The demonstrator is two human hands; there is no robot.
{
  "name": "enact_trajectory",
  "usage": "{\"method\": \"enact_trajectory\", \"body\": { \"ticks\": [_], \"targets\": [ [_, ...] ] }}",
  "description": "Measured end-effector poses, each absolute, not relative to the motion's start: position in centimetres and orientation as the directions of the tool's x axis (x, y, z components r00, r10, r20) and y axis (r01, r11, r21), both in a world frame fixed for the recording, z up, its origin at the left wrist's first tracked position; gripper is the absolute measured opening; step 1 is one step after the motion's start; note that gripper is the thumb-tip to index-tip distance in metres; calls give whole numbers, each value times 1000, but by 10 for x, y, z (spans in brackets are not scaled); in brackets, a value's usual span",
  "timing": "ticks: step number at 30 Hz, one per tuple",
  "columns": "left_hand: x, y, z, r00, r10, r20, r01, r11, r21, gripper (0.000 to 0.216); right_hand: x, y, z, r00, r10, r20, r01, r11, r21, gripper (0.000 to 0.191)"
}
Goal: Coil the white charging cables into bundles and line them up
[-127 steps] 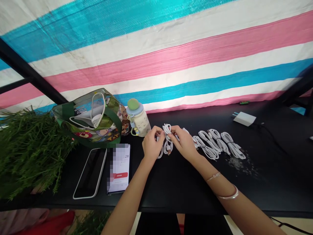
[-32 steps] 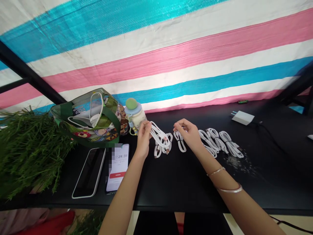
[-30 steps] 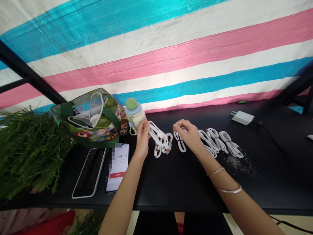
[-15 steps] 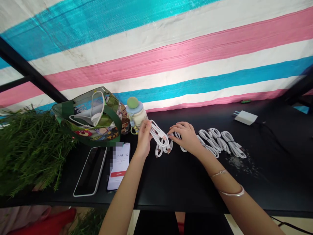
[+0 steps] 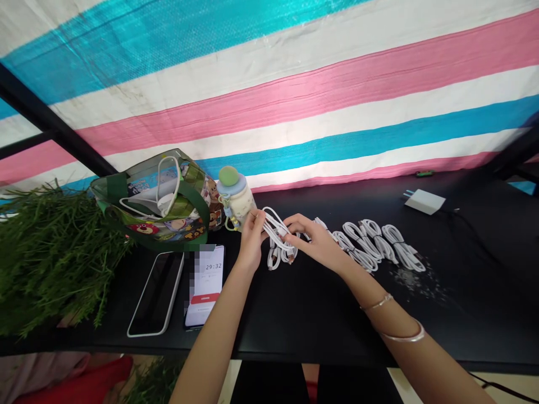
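A coiled white charging cable (image 5: 273,220) is pinched in my left hand (image 5: 251,242), raised a little above the black table. From the other side my right hand (image 5: 318,242) grips the coil's right end between thumb and fingers. Directly below the held coil lies another white cable bundle (image 5: 275,259) with its plugs showing, partly covered from sight. To the right of my right hand, several tied white cable bundles (image 5: 396,247) lie in a row, the nearest ones partly behind that hand.
A bottle with a green-topped lid (image 5: 236,197) stands behind my left hand, beside a green see-through bag (image 5: 168,224). Two phones (image 5: 156,294) lie left of my left forearm, near a leafy plant (image 5: 54,252). A white charger (image 5: 425,202) sits at the back right of the black table (image 5: 320,314).
My right hand has moved left and closed on the held cable's right end; before, its fingers were just beside it. My left hand has shifted slightly right with the cable.
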State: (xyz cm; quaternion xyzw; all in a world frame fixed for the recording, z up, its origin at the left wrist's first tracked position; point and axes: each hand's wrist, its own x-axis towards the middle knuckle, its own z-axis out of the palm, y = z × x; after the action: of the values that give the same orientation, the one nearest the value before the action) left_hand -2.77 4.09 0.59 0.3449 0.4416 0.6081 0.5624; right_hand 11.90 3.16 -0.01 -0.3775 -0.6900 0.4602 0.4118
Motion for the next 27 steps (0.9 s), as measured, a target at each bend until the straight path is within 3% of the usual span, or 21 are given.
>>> {"method": "enact_trajectory", "body": {
  "ticks": [14, 22, 27],
  "targets": [
    [-28, 39, 6, -142, 990, 11, -328, -58, 943, 42, 112, 30, -10, -431, 889, 153, 24, 181, -983, 36],
    [-27, 37, 7, -92, 995, 40, -261, -62, 963, 39, 114, 32, -6, -388, 902, 190, 47, 226, -973, 43],
    [-27, 36, 7, -50, 996, 69, -260, -80, 962, 45, 114, 33, -5, -441, 891, 103, -80, 75, -994, 47]
  ]
}}
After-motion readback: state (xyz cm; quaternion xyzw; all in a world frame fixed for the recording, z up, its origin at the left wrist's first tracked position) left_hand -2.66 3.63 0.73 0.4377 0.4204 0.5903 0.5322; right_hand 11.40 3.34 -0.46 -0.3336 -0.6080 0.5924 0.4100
